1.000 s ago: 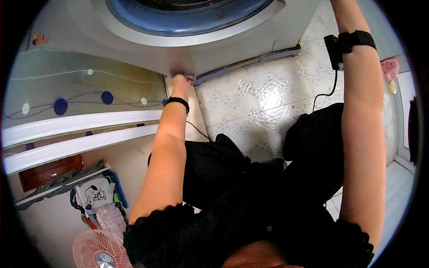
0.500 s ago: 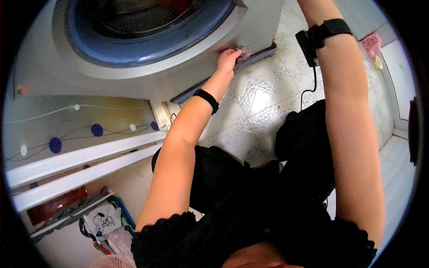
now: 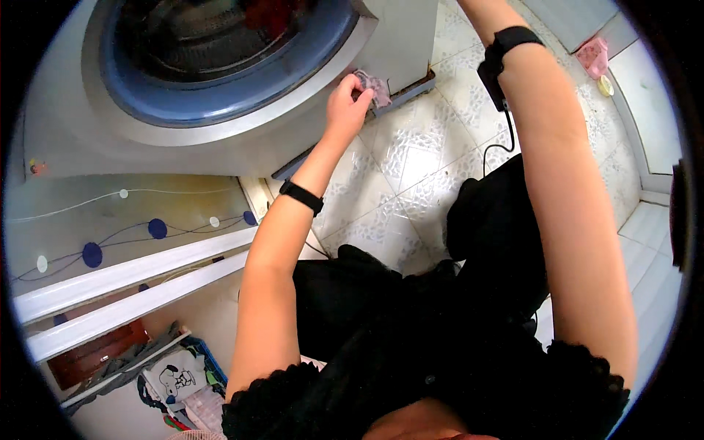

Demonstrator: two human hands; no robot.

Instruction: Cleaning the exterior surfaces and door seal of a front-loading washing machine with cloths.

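Pinching between thumb and fingers low on the front of the washing machine (image 3: 242, 105), the left hand (image 3: 347, 107) has a thin pinkish cloth (image 3: 378, 89) bunched at its fingertips, just by the grey base strip (image 3: 415, 89). Cloth looks light, soft, limp, not fragile, maybe slippery if wet; best hold is the gathered folds. Farther right, the right forearm (image 3: 561, 147) runs off the top edge, hand unseen, grip can't be told.

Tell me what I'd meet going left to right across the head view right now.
Small cartoon sticker, white dog-print item, left wristband, left hand, pinkish cloth, black cable, pink item at far right.
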